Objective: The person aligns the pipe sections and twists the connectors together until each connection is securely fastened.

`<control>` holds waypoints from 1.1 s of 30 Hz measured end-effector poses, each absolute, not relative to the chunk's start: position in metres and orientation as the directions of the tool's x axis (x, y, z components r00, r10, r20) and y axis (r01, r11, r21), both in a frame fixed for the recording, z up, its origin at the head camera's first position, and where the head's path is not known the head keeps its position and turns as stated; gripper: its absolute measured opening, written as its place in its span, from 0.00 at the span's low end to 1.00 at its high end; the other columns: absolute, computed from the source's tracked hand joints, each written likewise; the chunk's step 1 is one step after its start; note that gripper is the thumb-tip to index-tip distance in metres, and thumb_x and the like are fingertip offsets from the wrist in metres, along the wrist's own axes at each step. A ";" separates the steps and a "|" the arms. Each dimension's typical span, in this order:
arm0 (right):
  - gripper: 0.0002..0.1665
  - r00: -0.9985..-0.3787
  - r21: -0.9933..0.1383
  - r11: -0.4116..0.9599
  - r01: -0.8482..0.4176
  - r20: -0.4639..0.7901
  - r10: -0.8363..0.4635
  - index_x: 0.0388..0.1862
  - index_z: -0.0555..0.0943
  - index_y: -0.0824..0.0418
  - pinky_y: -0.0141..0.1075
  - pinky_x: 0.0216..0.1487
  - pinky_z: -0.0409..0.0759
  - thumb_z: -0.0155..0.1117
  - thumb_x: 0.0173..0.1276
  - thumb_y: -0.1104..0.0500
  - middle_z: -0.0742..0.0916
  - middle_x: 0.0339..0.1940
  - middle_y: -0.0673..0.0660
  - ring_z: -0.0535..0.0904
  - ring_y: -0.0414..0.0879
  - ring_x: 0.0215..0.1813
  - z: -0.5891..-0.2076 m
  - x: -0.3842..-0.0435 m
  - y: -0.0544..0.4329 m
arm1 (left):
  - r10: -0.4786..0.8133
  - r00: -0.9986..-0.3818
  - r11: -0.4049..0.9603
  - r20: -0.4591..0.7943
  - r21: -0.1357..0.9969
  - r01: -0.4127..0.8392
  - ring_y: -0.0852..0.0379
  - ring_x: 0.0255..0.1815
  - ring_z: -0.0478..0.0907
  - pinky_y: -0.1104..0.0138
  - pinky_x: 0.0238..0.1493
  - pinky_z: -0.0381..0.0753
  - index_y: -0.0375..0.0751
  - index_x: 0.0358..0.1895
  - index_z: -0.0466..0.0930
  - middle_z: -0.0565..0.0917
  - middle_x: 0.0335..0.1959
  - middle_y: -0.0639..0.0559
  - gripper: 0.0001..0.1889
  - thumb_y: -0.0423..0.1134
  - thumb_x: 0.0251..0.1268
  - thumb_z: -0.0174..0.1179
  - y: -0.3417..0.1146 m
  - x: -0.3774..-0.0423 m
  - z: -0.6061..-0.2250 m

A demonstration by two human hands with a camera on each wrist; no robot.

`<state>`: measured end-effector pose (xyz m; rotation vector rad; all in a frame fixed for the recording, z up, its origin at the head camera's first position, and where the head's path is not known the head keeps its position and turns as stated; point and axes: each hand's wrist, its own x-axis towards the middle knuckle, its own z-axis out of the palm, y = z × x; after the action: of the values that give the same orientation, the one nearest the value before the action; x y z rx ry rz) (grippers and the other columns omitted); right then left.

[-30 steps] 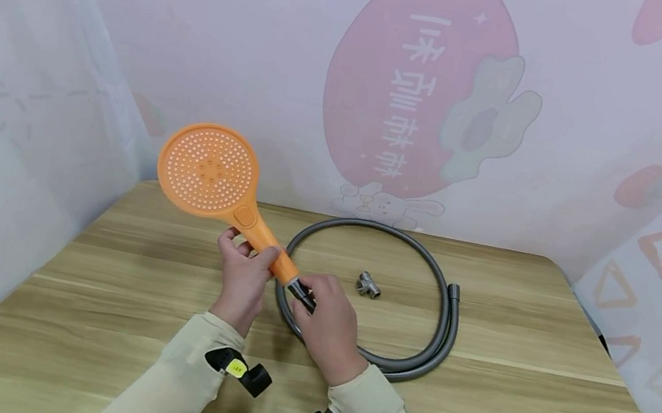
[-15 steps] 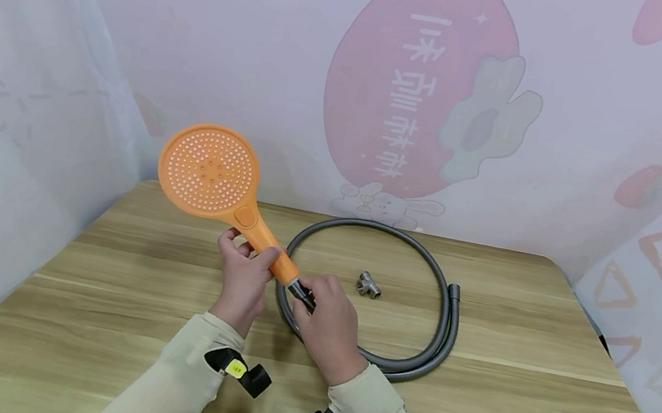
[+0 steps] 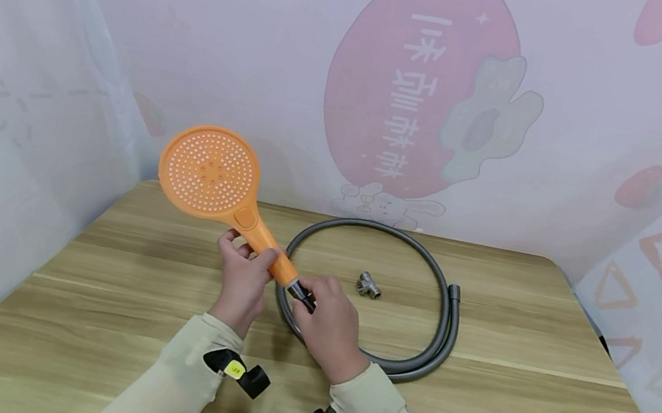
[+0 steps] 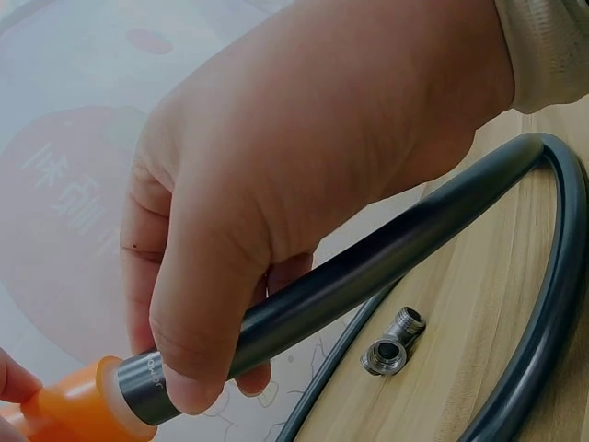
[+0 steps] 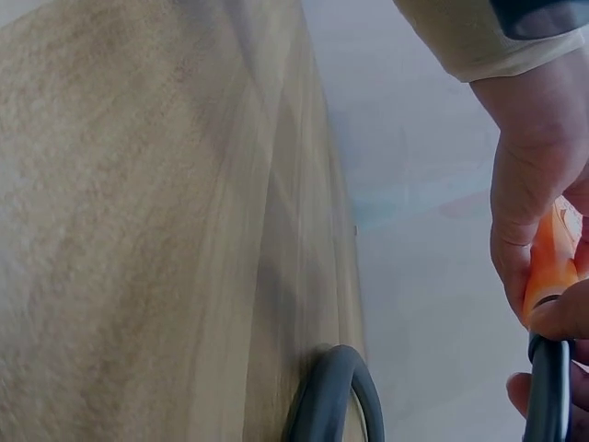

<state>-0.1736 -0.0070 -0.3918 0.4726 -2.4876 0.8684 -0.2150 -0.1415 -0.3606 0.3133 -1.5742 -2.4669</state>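
My left hand [image 3: 244, 284] grips the handle of an orange shower head [image 3: 210, 172], its round nozzle face turned toward the head camera. The handle slants down to the right, and its lower end meets the metal collar [image 4: 147, 389] of a dark grey shower hose [image 3: 445, 323]. Thumb and fingers of my right hand [image 3: 332, 321] pinch the hose at that collar, filling much of the left wrist view. In the right wrist view, the left hand [image 5: 534, 184] wraps the orange handle [image 5: 550, 253] just above the hose end. My right palm covers part of the hose in the head view.
The hose loops over the wooden table [image 3: 519, 406], its free end [image 3: 454, 291] at the right of the coil. Inside the loop lies a small metal T-shaped fitting [image 3: 368, 285] with threaded ends. Printed curtains [image 3: 202, 37] rise behind and beside the table.
Both hands hold nearly the same places throughout. The shower head has dipped very slightly; the hose coil and metal fitting have not moved.
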 end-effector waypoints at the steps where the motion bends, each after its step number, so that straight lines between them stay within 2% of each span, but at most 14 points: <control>1: 0.14 -0.836 -0.493 0.741 -0.456 0.523 -0.167 0.44 0.85 0.60 0.29 0.27 0.72 0.72 0.58 0.60 0.80 0.33 0.52 0.76 0.41 0.31 -0.392 -0.174 -0.007 | -0.277 -0.958 -0.416 -0.072 0.908 0.052 0.43 0.49 0.75 0.60 0.44 0.81 0.46 0.66 0.41 0.66 0.53 0.39 0.38 0.20 0.60 0.53 -0.141 -0.215 -0.361; 11: 0.13 -0.851 -0.543 0.707 -0.453 0.500 -0.161 0.43 0.85 0.61 0.31 0.30 0.74 0.71 0.58 0.60 0.82 0.35 0.53 0.79 0.42 0.33 -0.391 -0.175 -0.005 | -0.271 -0.960 -0.430 -0.066 0.901 0.059 0.46 0.46 0.77 0.58 0.47 0.80 0.47 0.66 0.41 0.66 0.54 0.38 0.38 0.20 0.59 0.53 -0.141 -0.215 -0.360; 21: 0.14 -0.881 -0.602 0.671 -0.433 0.439 -0.175 0.45 0.84 0.61 0.32 0.33 0.75 0.71 0.60 0.59 0.82 0.37 0.52 0.80 0.45 0.37 -0.390 -0.176 -0.002 | -0.260 -0.963 -0.440 -0.066 0.896 0.057 0.44 0.50 0.73 0.57 0.48 0.79 0.46 0.66 0.40 0.65 0.55 0.38 0.39 0.20 0.59 0.52 -0.141 -0.214 -0.362; 25: 0.14 -0.890 -0.614 0.664 -0.426 0.417 -0.185 0.46 0.84 0.62 0.33 0.36 0.76 0.70 0.61 0.59 0.82 0.38 0.53 0.80 0.48 0.40 -0.389 -0.177 -0.001 | -0.263 -0.962 -0.443 -0.078 0.895 0.049 0.44 0.51 0.74 0.58 0.48 0.79 0.46 0.66 0.40 0.64 0.55 0.38 0.39 0.20 0.60 0.53 -0.142 -0.216 -0.362; 33: 0.15 -0.893 -0.620 0.659 -0.425 0.407 -0.193 0.47 0.83 0.62 0.33 0.37 0.76 0.70 0.61 0.60 0.81 0.39 0.53 0.79 0.47 0.41 -0.390 -0.180 -0.001 | -0.268 -0.959 -0.437 -0.088 0.899 0.039 0.46 0.49 0.75 0.61 0.46 0.81 0.45 0.66 0.40 0.65 0.55 0.39 0.39 0.20 0.59 0.53 -0.141 -0.218 -0.362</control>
<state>-0.1797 -0.0013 -0.3896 0.4933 -2.5715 1.0750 -0.2185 -0.1415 -0.3621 0.3253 -1.5525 -2.4970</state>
